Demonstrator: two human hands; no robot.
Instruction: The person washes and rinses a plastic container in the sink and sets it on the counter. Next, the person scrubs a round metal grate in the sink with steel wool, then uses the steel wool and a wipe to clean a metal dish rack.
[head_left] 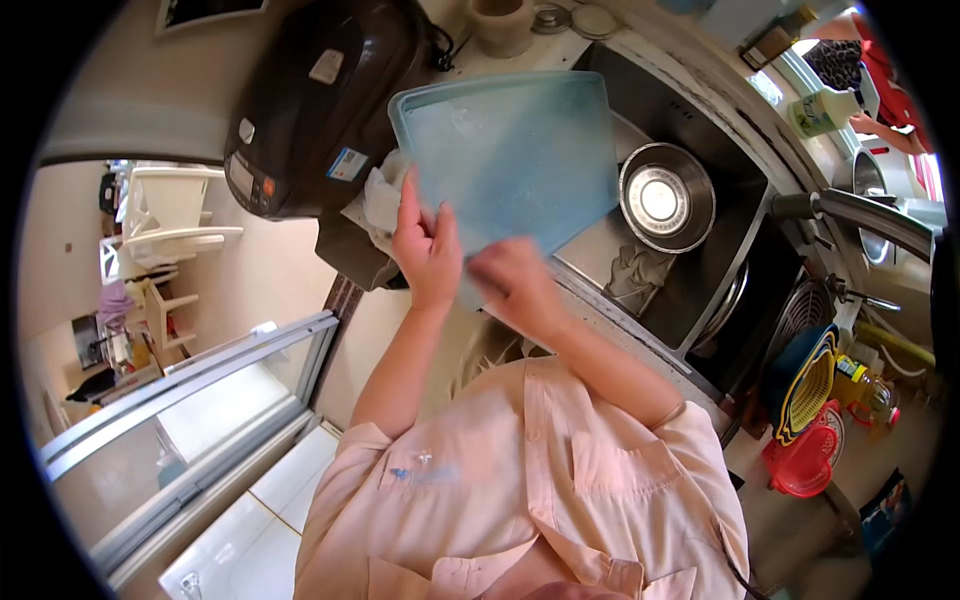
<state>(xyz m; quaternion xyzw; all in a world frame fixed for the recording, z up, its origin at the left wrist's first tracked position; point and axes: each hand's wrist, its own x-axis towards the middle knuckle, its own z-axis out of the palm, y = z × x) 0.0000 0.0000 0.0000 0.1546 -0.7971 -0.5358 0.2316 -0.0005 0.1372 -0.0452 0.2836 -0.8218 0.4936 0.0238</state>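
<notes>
My left hand point(432, 250) grips the lower left edge of a pale blue translucent plastic board point(510, 160) with rounded corners and a raised rim. The board is held up over the counter and overlaps the left part of the sink in this view. My right hand point(518, 285), smeared by motion, is curled at the board's lower edge. What it holds, if anything, I cannot tell. To the right of the board, a round metal bowl point(668, 198) sits in the steel sink point(735, 235). A crumpled grey cloth point(637, 278) lies below the bowl.
A dark rice cooker point(315, 110) stands left of the board, with a small brown bin point(350, 255) below it. The faucet point(870, 220) reaches in from the right. Yellow and red plastic baskets point(808, 400) are at lower right. A sliding glass door point(220, 430) is at left.
</notes>
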